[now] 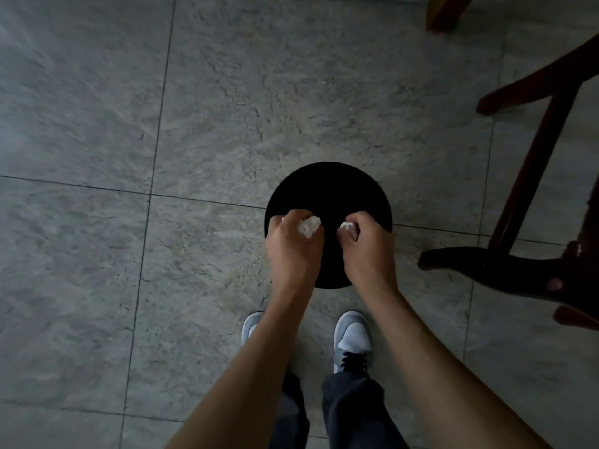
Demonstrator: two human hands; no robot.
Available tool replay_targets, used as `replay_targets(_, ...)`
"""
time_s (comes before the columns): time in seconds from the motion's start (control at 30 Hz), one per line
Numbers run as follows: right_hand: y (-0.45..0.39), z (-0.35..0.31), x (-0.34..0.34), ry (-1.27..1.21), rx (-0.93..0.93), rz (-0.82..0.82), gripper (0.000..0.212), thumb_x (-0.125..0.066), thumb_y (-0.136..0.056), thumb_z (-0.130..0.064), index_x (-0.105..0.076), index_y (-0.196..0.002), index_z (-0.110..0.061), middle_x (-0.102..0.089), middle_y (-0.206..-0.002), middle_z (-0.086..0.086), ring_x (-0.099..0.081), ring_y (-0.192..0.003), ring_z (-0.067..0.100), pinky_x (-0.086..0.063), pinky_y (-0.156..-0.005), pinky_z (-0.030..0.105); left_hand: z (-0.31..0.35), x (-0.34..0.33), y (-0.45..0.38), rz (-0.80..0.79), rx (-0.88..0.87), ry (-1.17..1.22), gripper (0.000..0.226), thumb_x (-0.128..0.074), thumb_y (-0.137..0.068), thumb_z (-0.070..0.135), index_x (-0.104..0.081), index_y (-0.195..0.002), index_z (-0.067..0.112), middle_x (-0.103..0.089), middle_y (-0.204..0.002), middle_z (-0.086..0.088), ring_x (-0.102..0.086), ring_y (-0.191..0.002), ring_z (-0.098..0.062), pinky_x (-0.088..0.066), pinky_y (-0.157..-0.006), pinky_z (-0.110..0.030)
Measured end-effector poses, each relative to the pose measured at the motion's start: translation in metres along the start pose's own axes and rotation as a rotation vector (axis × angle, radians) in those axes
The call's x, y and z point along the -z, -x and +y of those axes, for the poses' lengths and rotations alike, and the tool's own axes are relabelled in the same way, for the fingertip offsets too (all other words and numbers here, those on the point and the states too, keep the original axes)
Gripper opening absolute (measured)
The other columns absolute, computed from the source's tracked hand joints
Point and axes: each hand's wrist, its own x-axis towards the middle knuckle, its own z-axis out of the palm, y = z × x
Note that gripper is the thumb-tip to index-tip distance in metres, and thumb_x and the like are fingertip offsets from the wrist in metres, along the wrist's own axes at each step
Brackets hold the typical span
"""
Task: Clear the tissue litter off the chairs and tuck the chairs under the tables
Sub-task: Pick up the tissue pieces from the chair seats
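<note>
A round black bin (327, 186) stands on the grey tiled floor straight in front of me. Both my hands hover over its near half. My left hand (293, 246) grips a crumpled white tissue wad (309, 225) that sticks out between thumb and fingers. My right hand (369, 246) pinches a smaller white tissue wad (347, 226) in its curled fingers. The inside of the bin is too dark to see.
Dark wooden chair legs (531, 163) and a curved base (486, 264) stand at the right. Another wooden leg (444, 11) shows at the top right. My two grey shoes (353, 338) stand just behind the bin. Grey floor tiles (97, 124) spread to the left.
</note>
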Motion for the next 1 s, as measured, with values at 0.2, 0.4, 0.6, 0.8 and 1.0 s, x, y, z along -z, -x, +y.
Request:
replay_targets(0.2, -0.031, 0.018, -0.027, 0.0, -0.073, 0.008, 0.02, -0.059, -0.095, -0.013, -0.066, -0.114, -0.009, -0.072, -0.103, 0.012, -0.067, -0.098, 0.025, -0.04, -0.075, 0.021, -0.018, -0.032, -0.032, -0.008, 0.01, -0.052, 0.031, -0.074, -0.085, 0.022, -0.071, -0.115, 0.015, -0.064, -0.111, -0.011, -0.062, -0.099, -0.024, -0.032, -0.071, -0.015)
replay_targets(0.4, -0.048, 0.03, -0.042, 0.005, -0.14, 0.001, 0.013, -0.057, -0.096, -0.015, -0.065, -0.105, -0.01, -0.07, -0.096, 0.007, -0.067, -0.093, 0.023, -0.035, -0.067, 0.017, -0.032, -0.05, -0.048, -0.012, 0.022, -0.041, 0.028, -0.073, -0.083, 0.018, -0.073, -0.111, 0.012, -0.073, -0.104, -0.011, -0.066, -0.096, -0.021, -0.032, -0.069, -0.006)
replay_targets(0.6, -0.059, 0.032, -0.049, 0.022, -0.176, -0.012, 0.014, -0.055, -0.097, -0.017, -0.065, -0.105, -0.012, -0.07, -0.103, 0.009, -0.065, -0.097, 0.026, -0.035, -0.068, 0.019, -0.035, -0.057, -0.056, -0.049, 0.017, -0.053, 0.031, -0.071, -0.085, 0.019, -0.071, -0.116, 0.011, -0.073, -0.109, -0.011, -0.066, -0.102, -0.025, -0.034, -0.076, -0.011)
replay_targets(0.8, -0.06, 0.034, -0.05, 0.024, -0.192, -0.03, 0.015, -0.057, -0.096, -0.016, -0.065, -0.108, -0.011, -0.071, -0.108, 0.01, -0.065, -0.102, 0.028, -0.033, -0.067, 0.015, -0.04, -0.056, -0.056, -0.079, 0.067, -0.054, 0.039, -0.068, -0.087, 0.019, -0.063, -0.125, 0.013, -0.072, -0.111, -0.011, -0.063, -0.106, -0.029, -0.034, -0.072, -0.018)
replay_targets(1.0, -0.046, 0.032, -0.039, 0.041, -0.195, -0.052, 0.027, -0.06, -0.095, -0.016, -0.063, -0.121, -0.01, -0.069, -0.114, 0.016, -0.064, -0.109, 0.032, -0.038, -0.077, 0.02, -0.035, -0.046, -0.043, -0.047, 0.048, -0.047, 0.051, -0.071, -0.083, 0.016, -0.06, -0.132, 0.01, -0.069, -0.118, -0.015, -0.061, -0.112, -0.031, -0.028, -0.075, -0.009)
